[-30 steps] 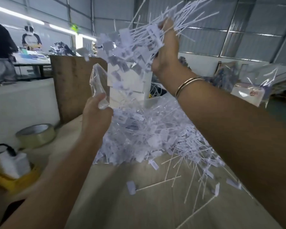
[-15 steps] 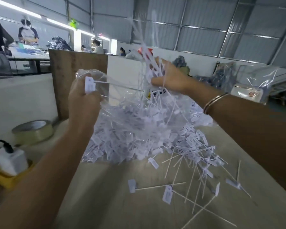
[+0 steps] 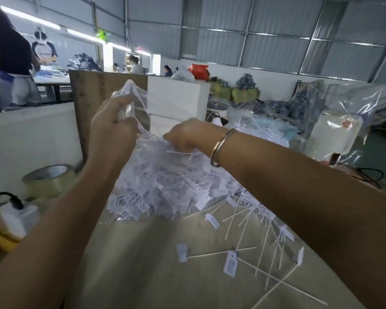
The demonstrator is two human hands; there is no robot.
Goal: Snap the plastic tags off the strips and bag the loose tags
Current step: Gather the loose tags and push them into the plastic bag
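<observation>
L hand (image 3: 112, 130): fingers curled round the gathered mouth of the clear, crinkly plastic bag (image 3: 132, 101), holding it up & open above the tabletop (image 3: 143, 275). R hand (image 3: 183, 136): pushed down into the bag mouth among the white plastic tags w/ thin stalks (image 3: 165, 181); its fingers are buried in the pile, so can't tell if they're clamped on a bunch or spread. A thin metal bangle (image 3: 221, 148) sits on the R wrist.

Tags: most are heaped inside or against the bag, resting on the tabletop just below both hands. A scatter of loose ones (image 3: 230, 262) lies outside the bag, nearer the camera & to the R, stalks crossing each other.

Risks, as I judge them:
- Stalks stick out every way; they could snag the bag film or the bangle as the R hand comes out, dragging tags back out.
- L grip is only on one part of the rim; if it slips, the mouth collapses & the heap spills.
- Thin film plus stiff pointed stalks = puncture poss if pushed down hard.
- The R forearm hangs over the scattered tags; a sweep could knock them off the edge.

A roll of tan packing tape (image 3: 48, 180) sits well to the L, clear of all this.
</observation>
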